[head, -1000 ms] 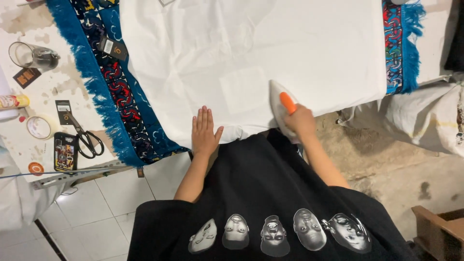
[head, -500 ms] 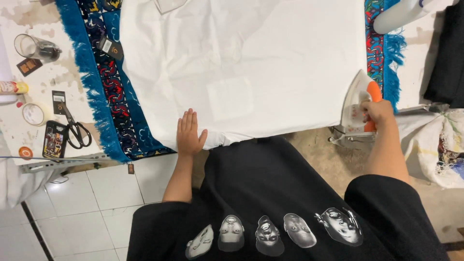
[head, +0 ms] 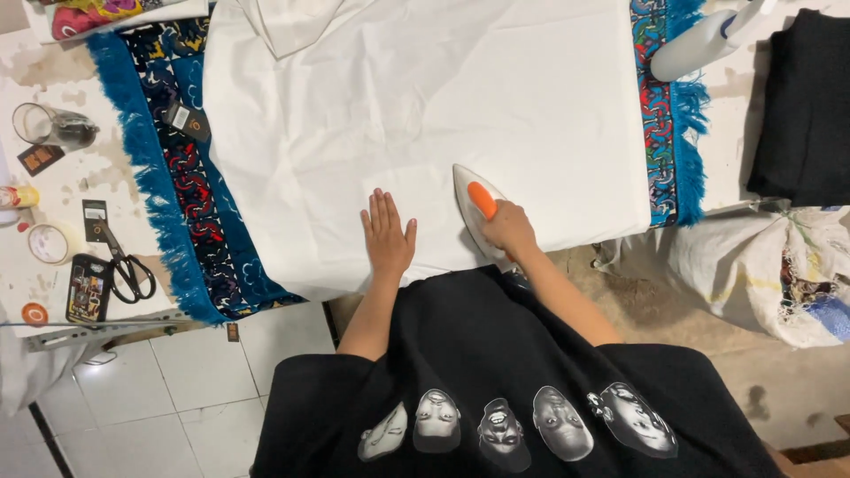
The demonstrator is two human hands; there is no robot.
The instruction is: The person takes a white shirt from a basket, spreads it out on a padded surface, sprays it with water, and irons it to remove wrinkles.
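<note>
Now back from the cloth's (head: 425,115) right edge beside flat, empty left hand (head: 387,235): iron (head: 474,208), clenched in right hand (head: 509,228).

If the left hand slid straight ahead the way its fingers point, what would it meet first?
Only more white cloth: the left hand lies flat on it, fingers pointing up the table, and the way looks free to the cloth's far edge.

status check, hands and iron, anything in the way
Left hand flat on white cloth. Right hand grips iron on cloth. Nothing blocking.
</note>
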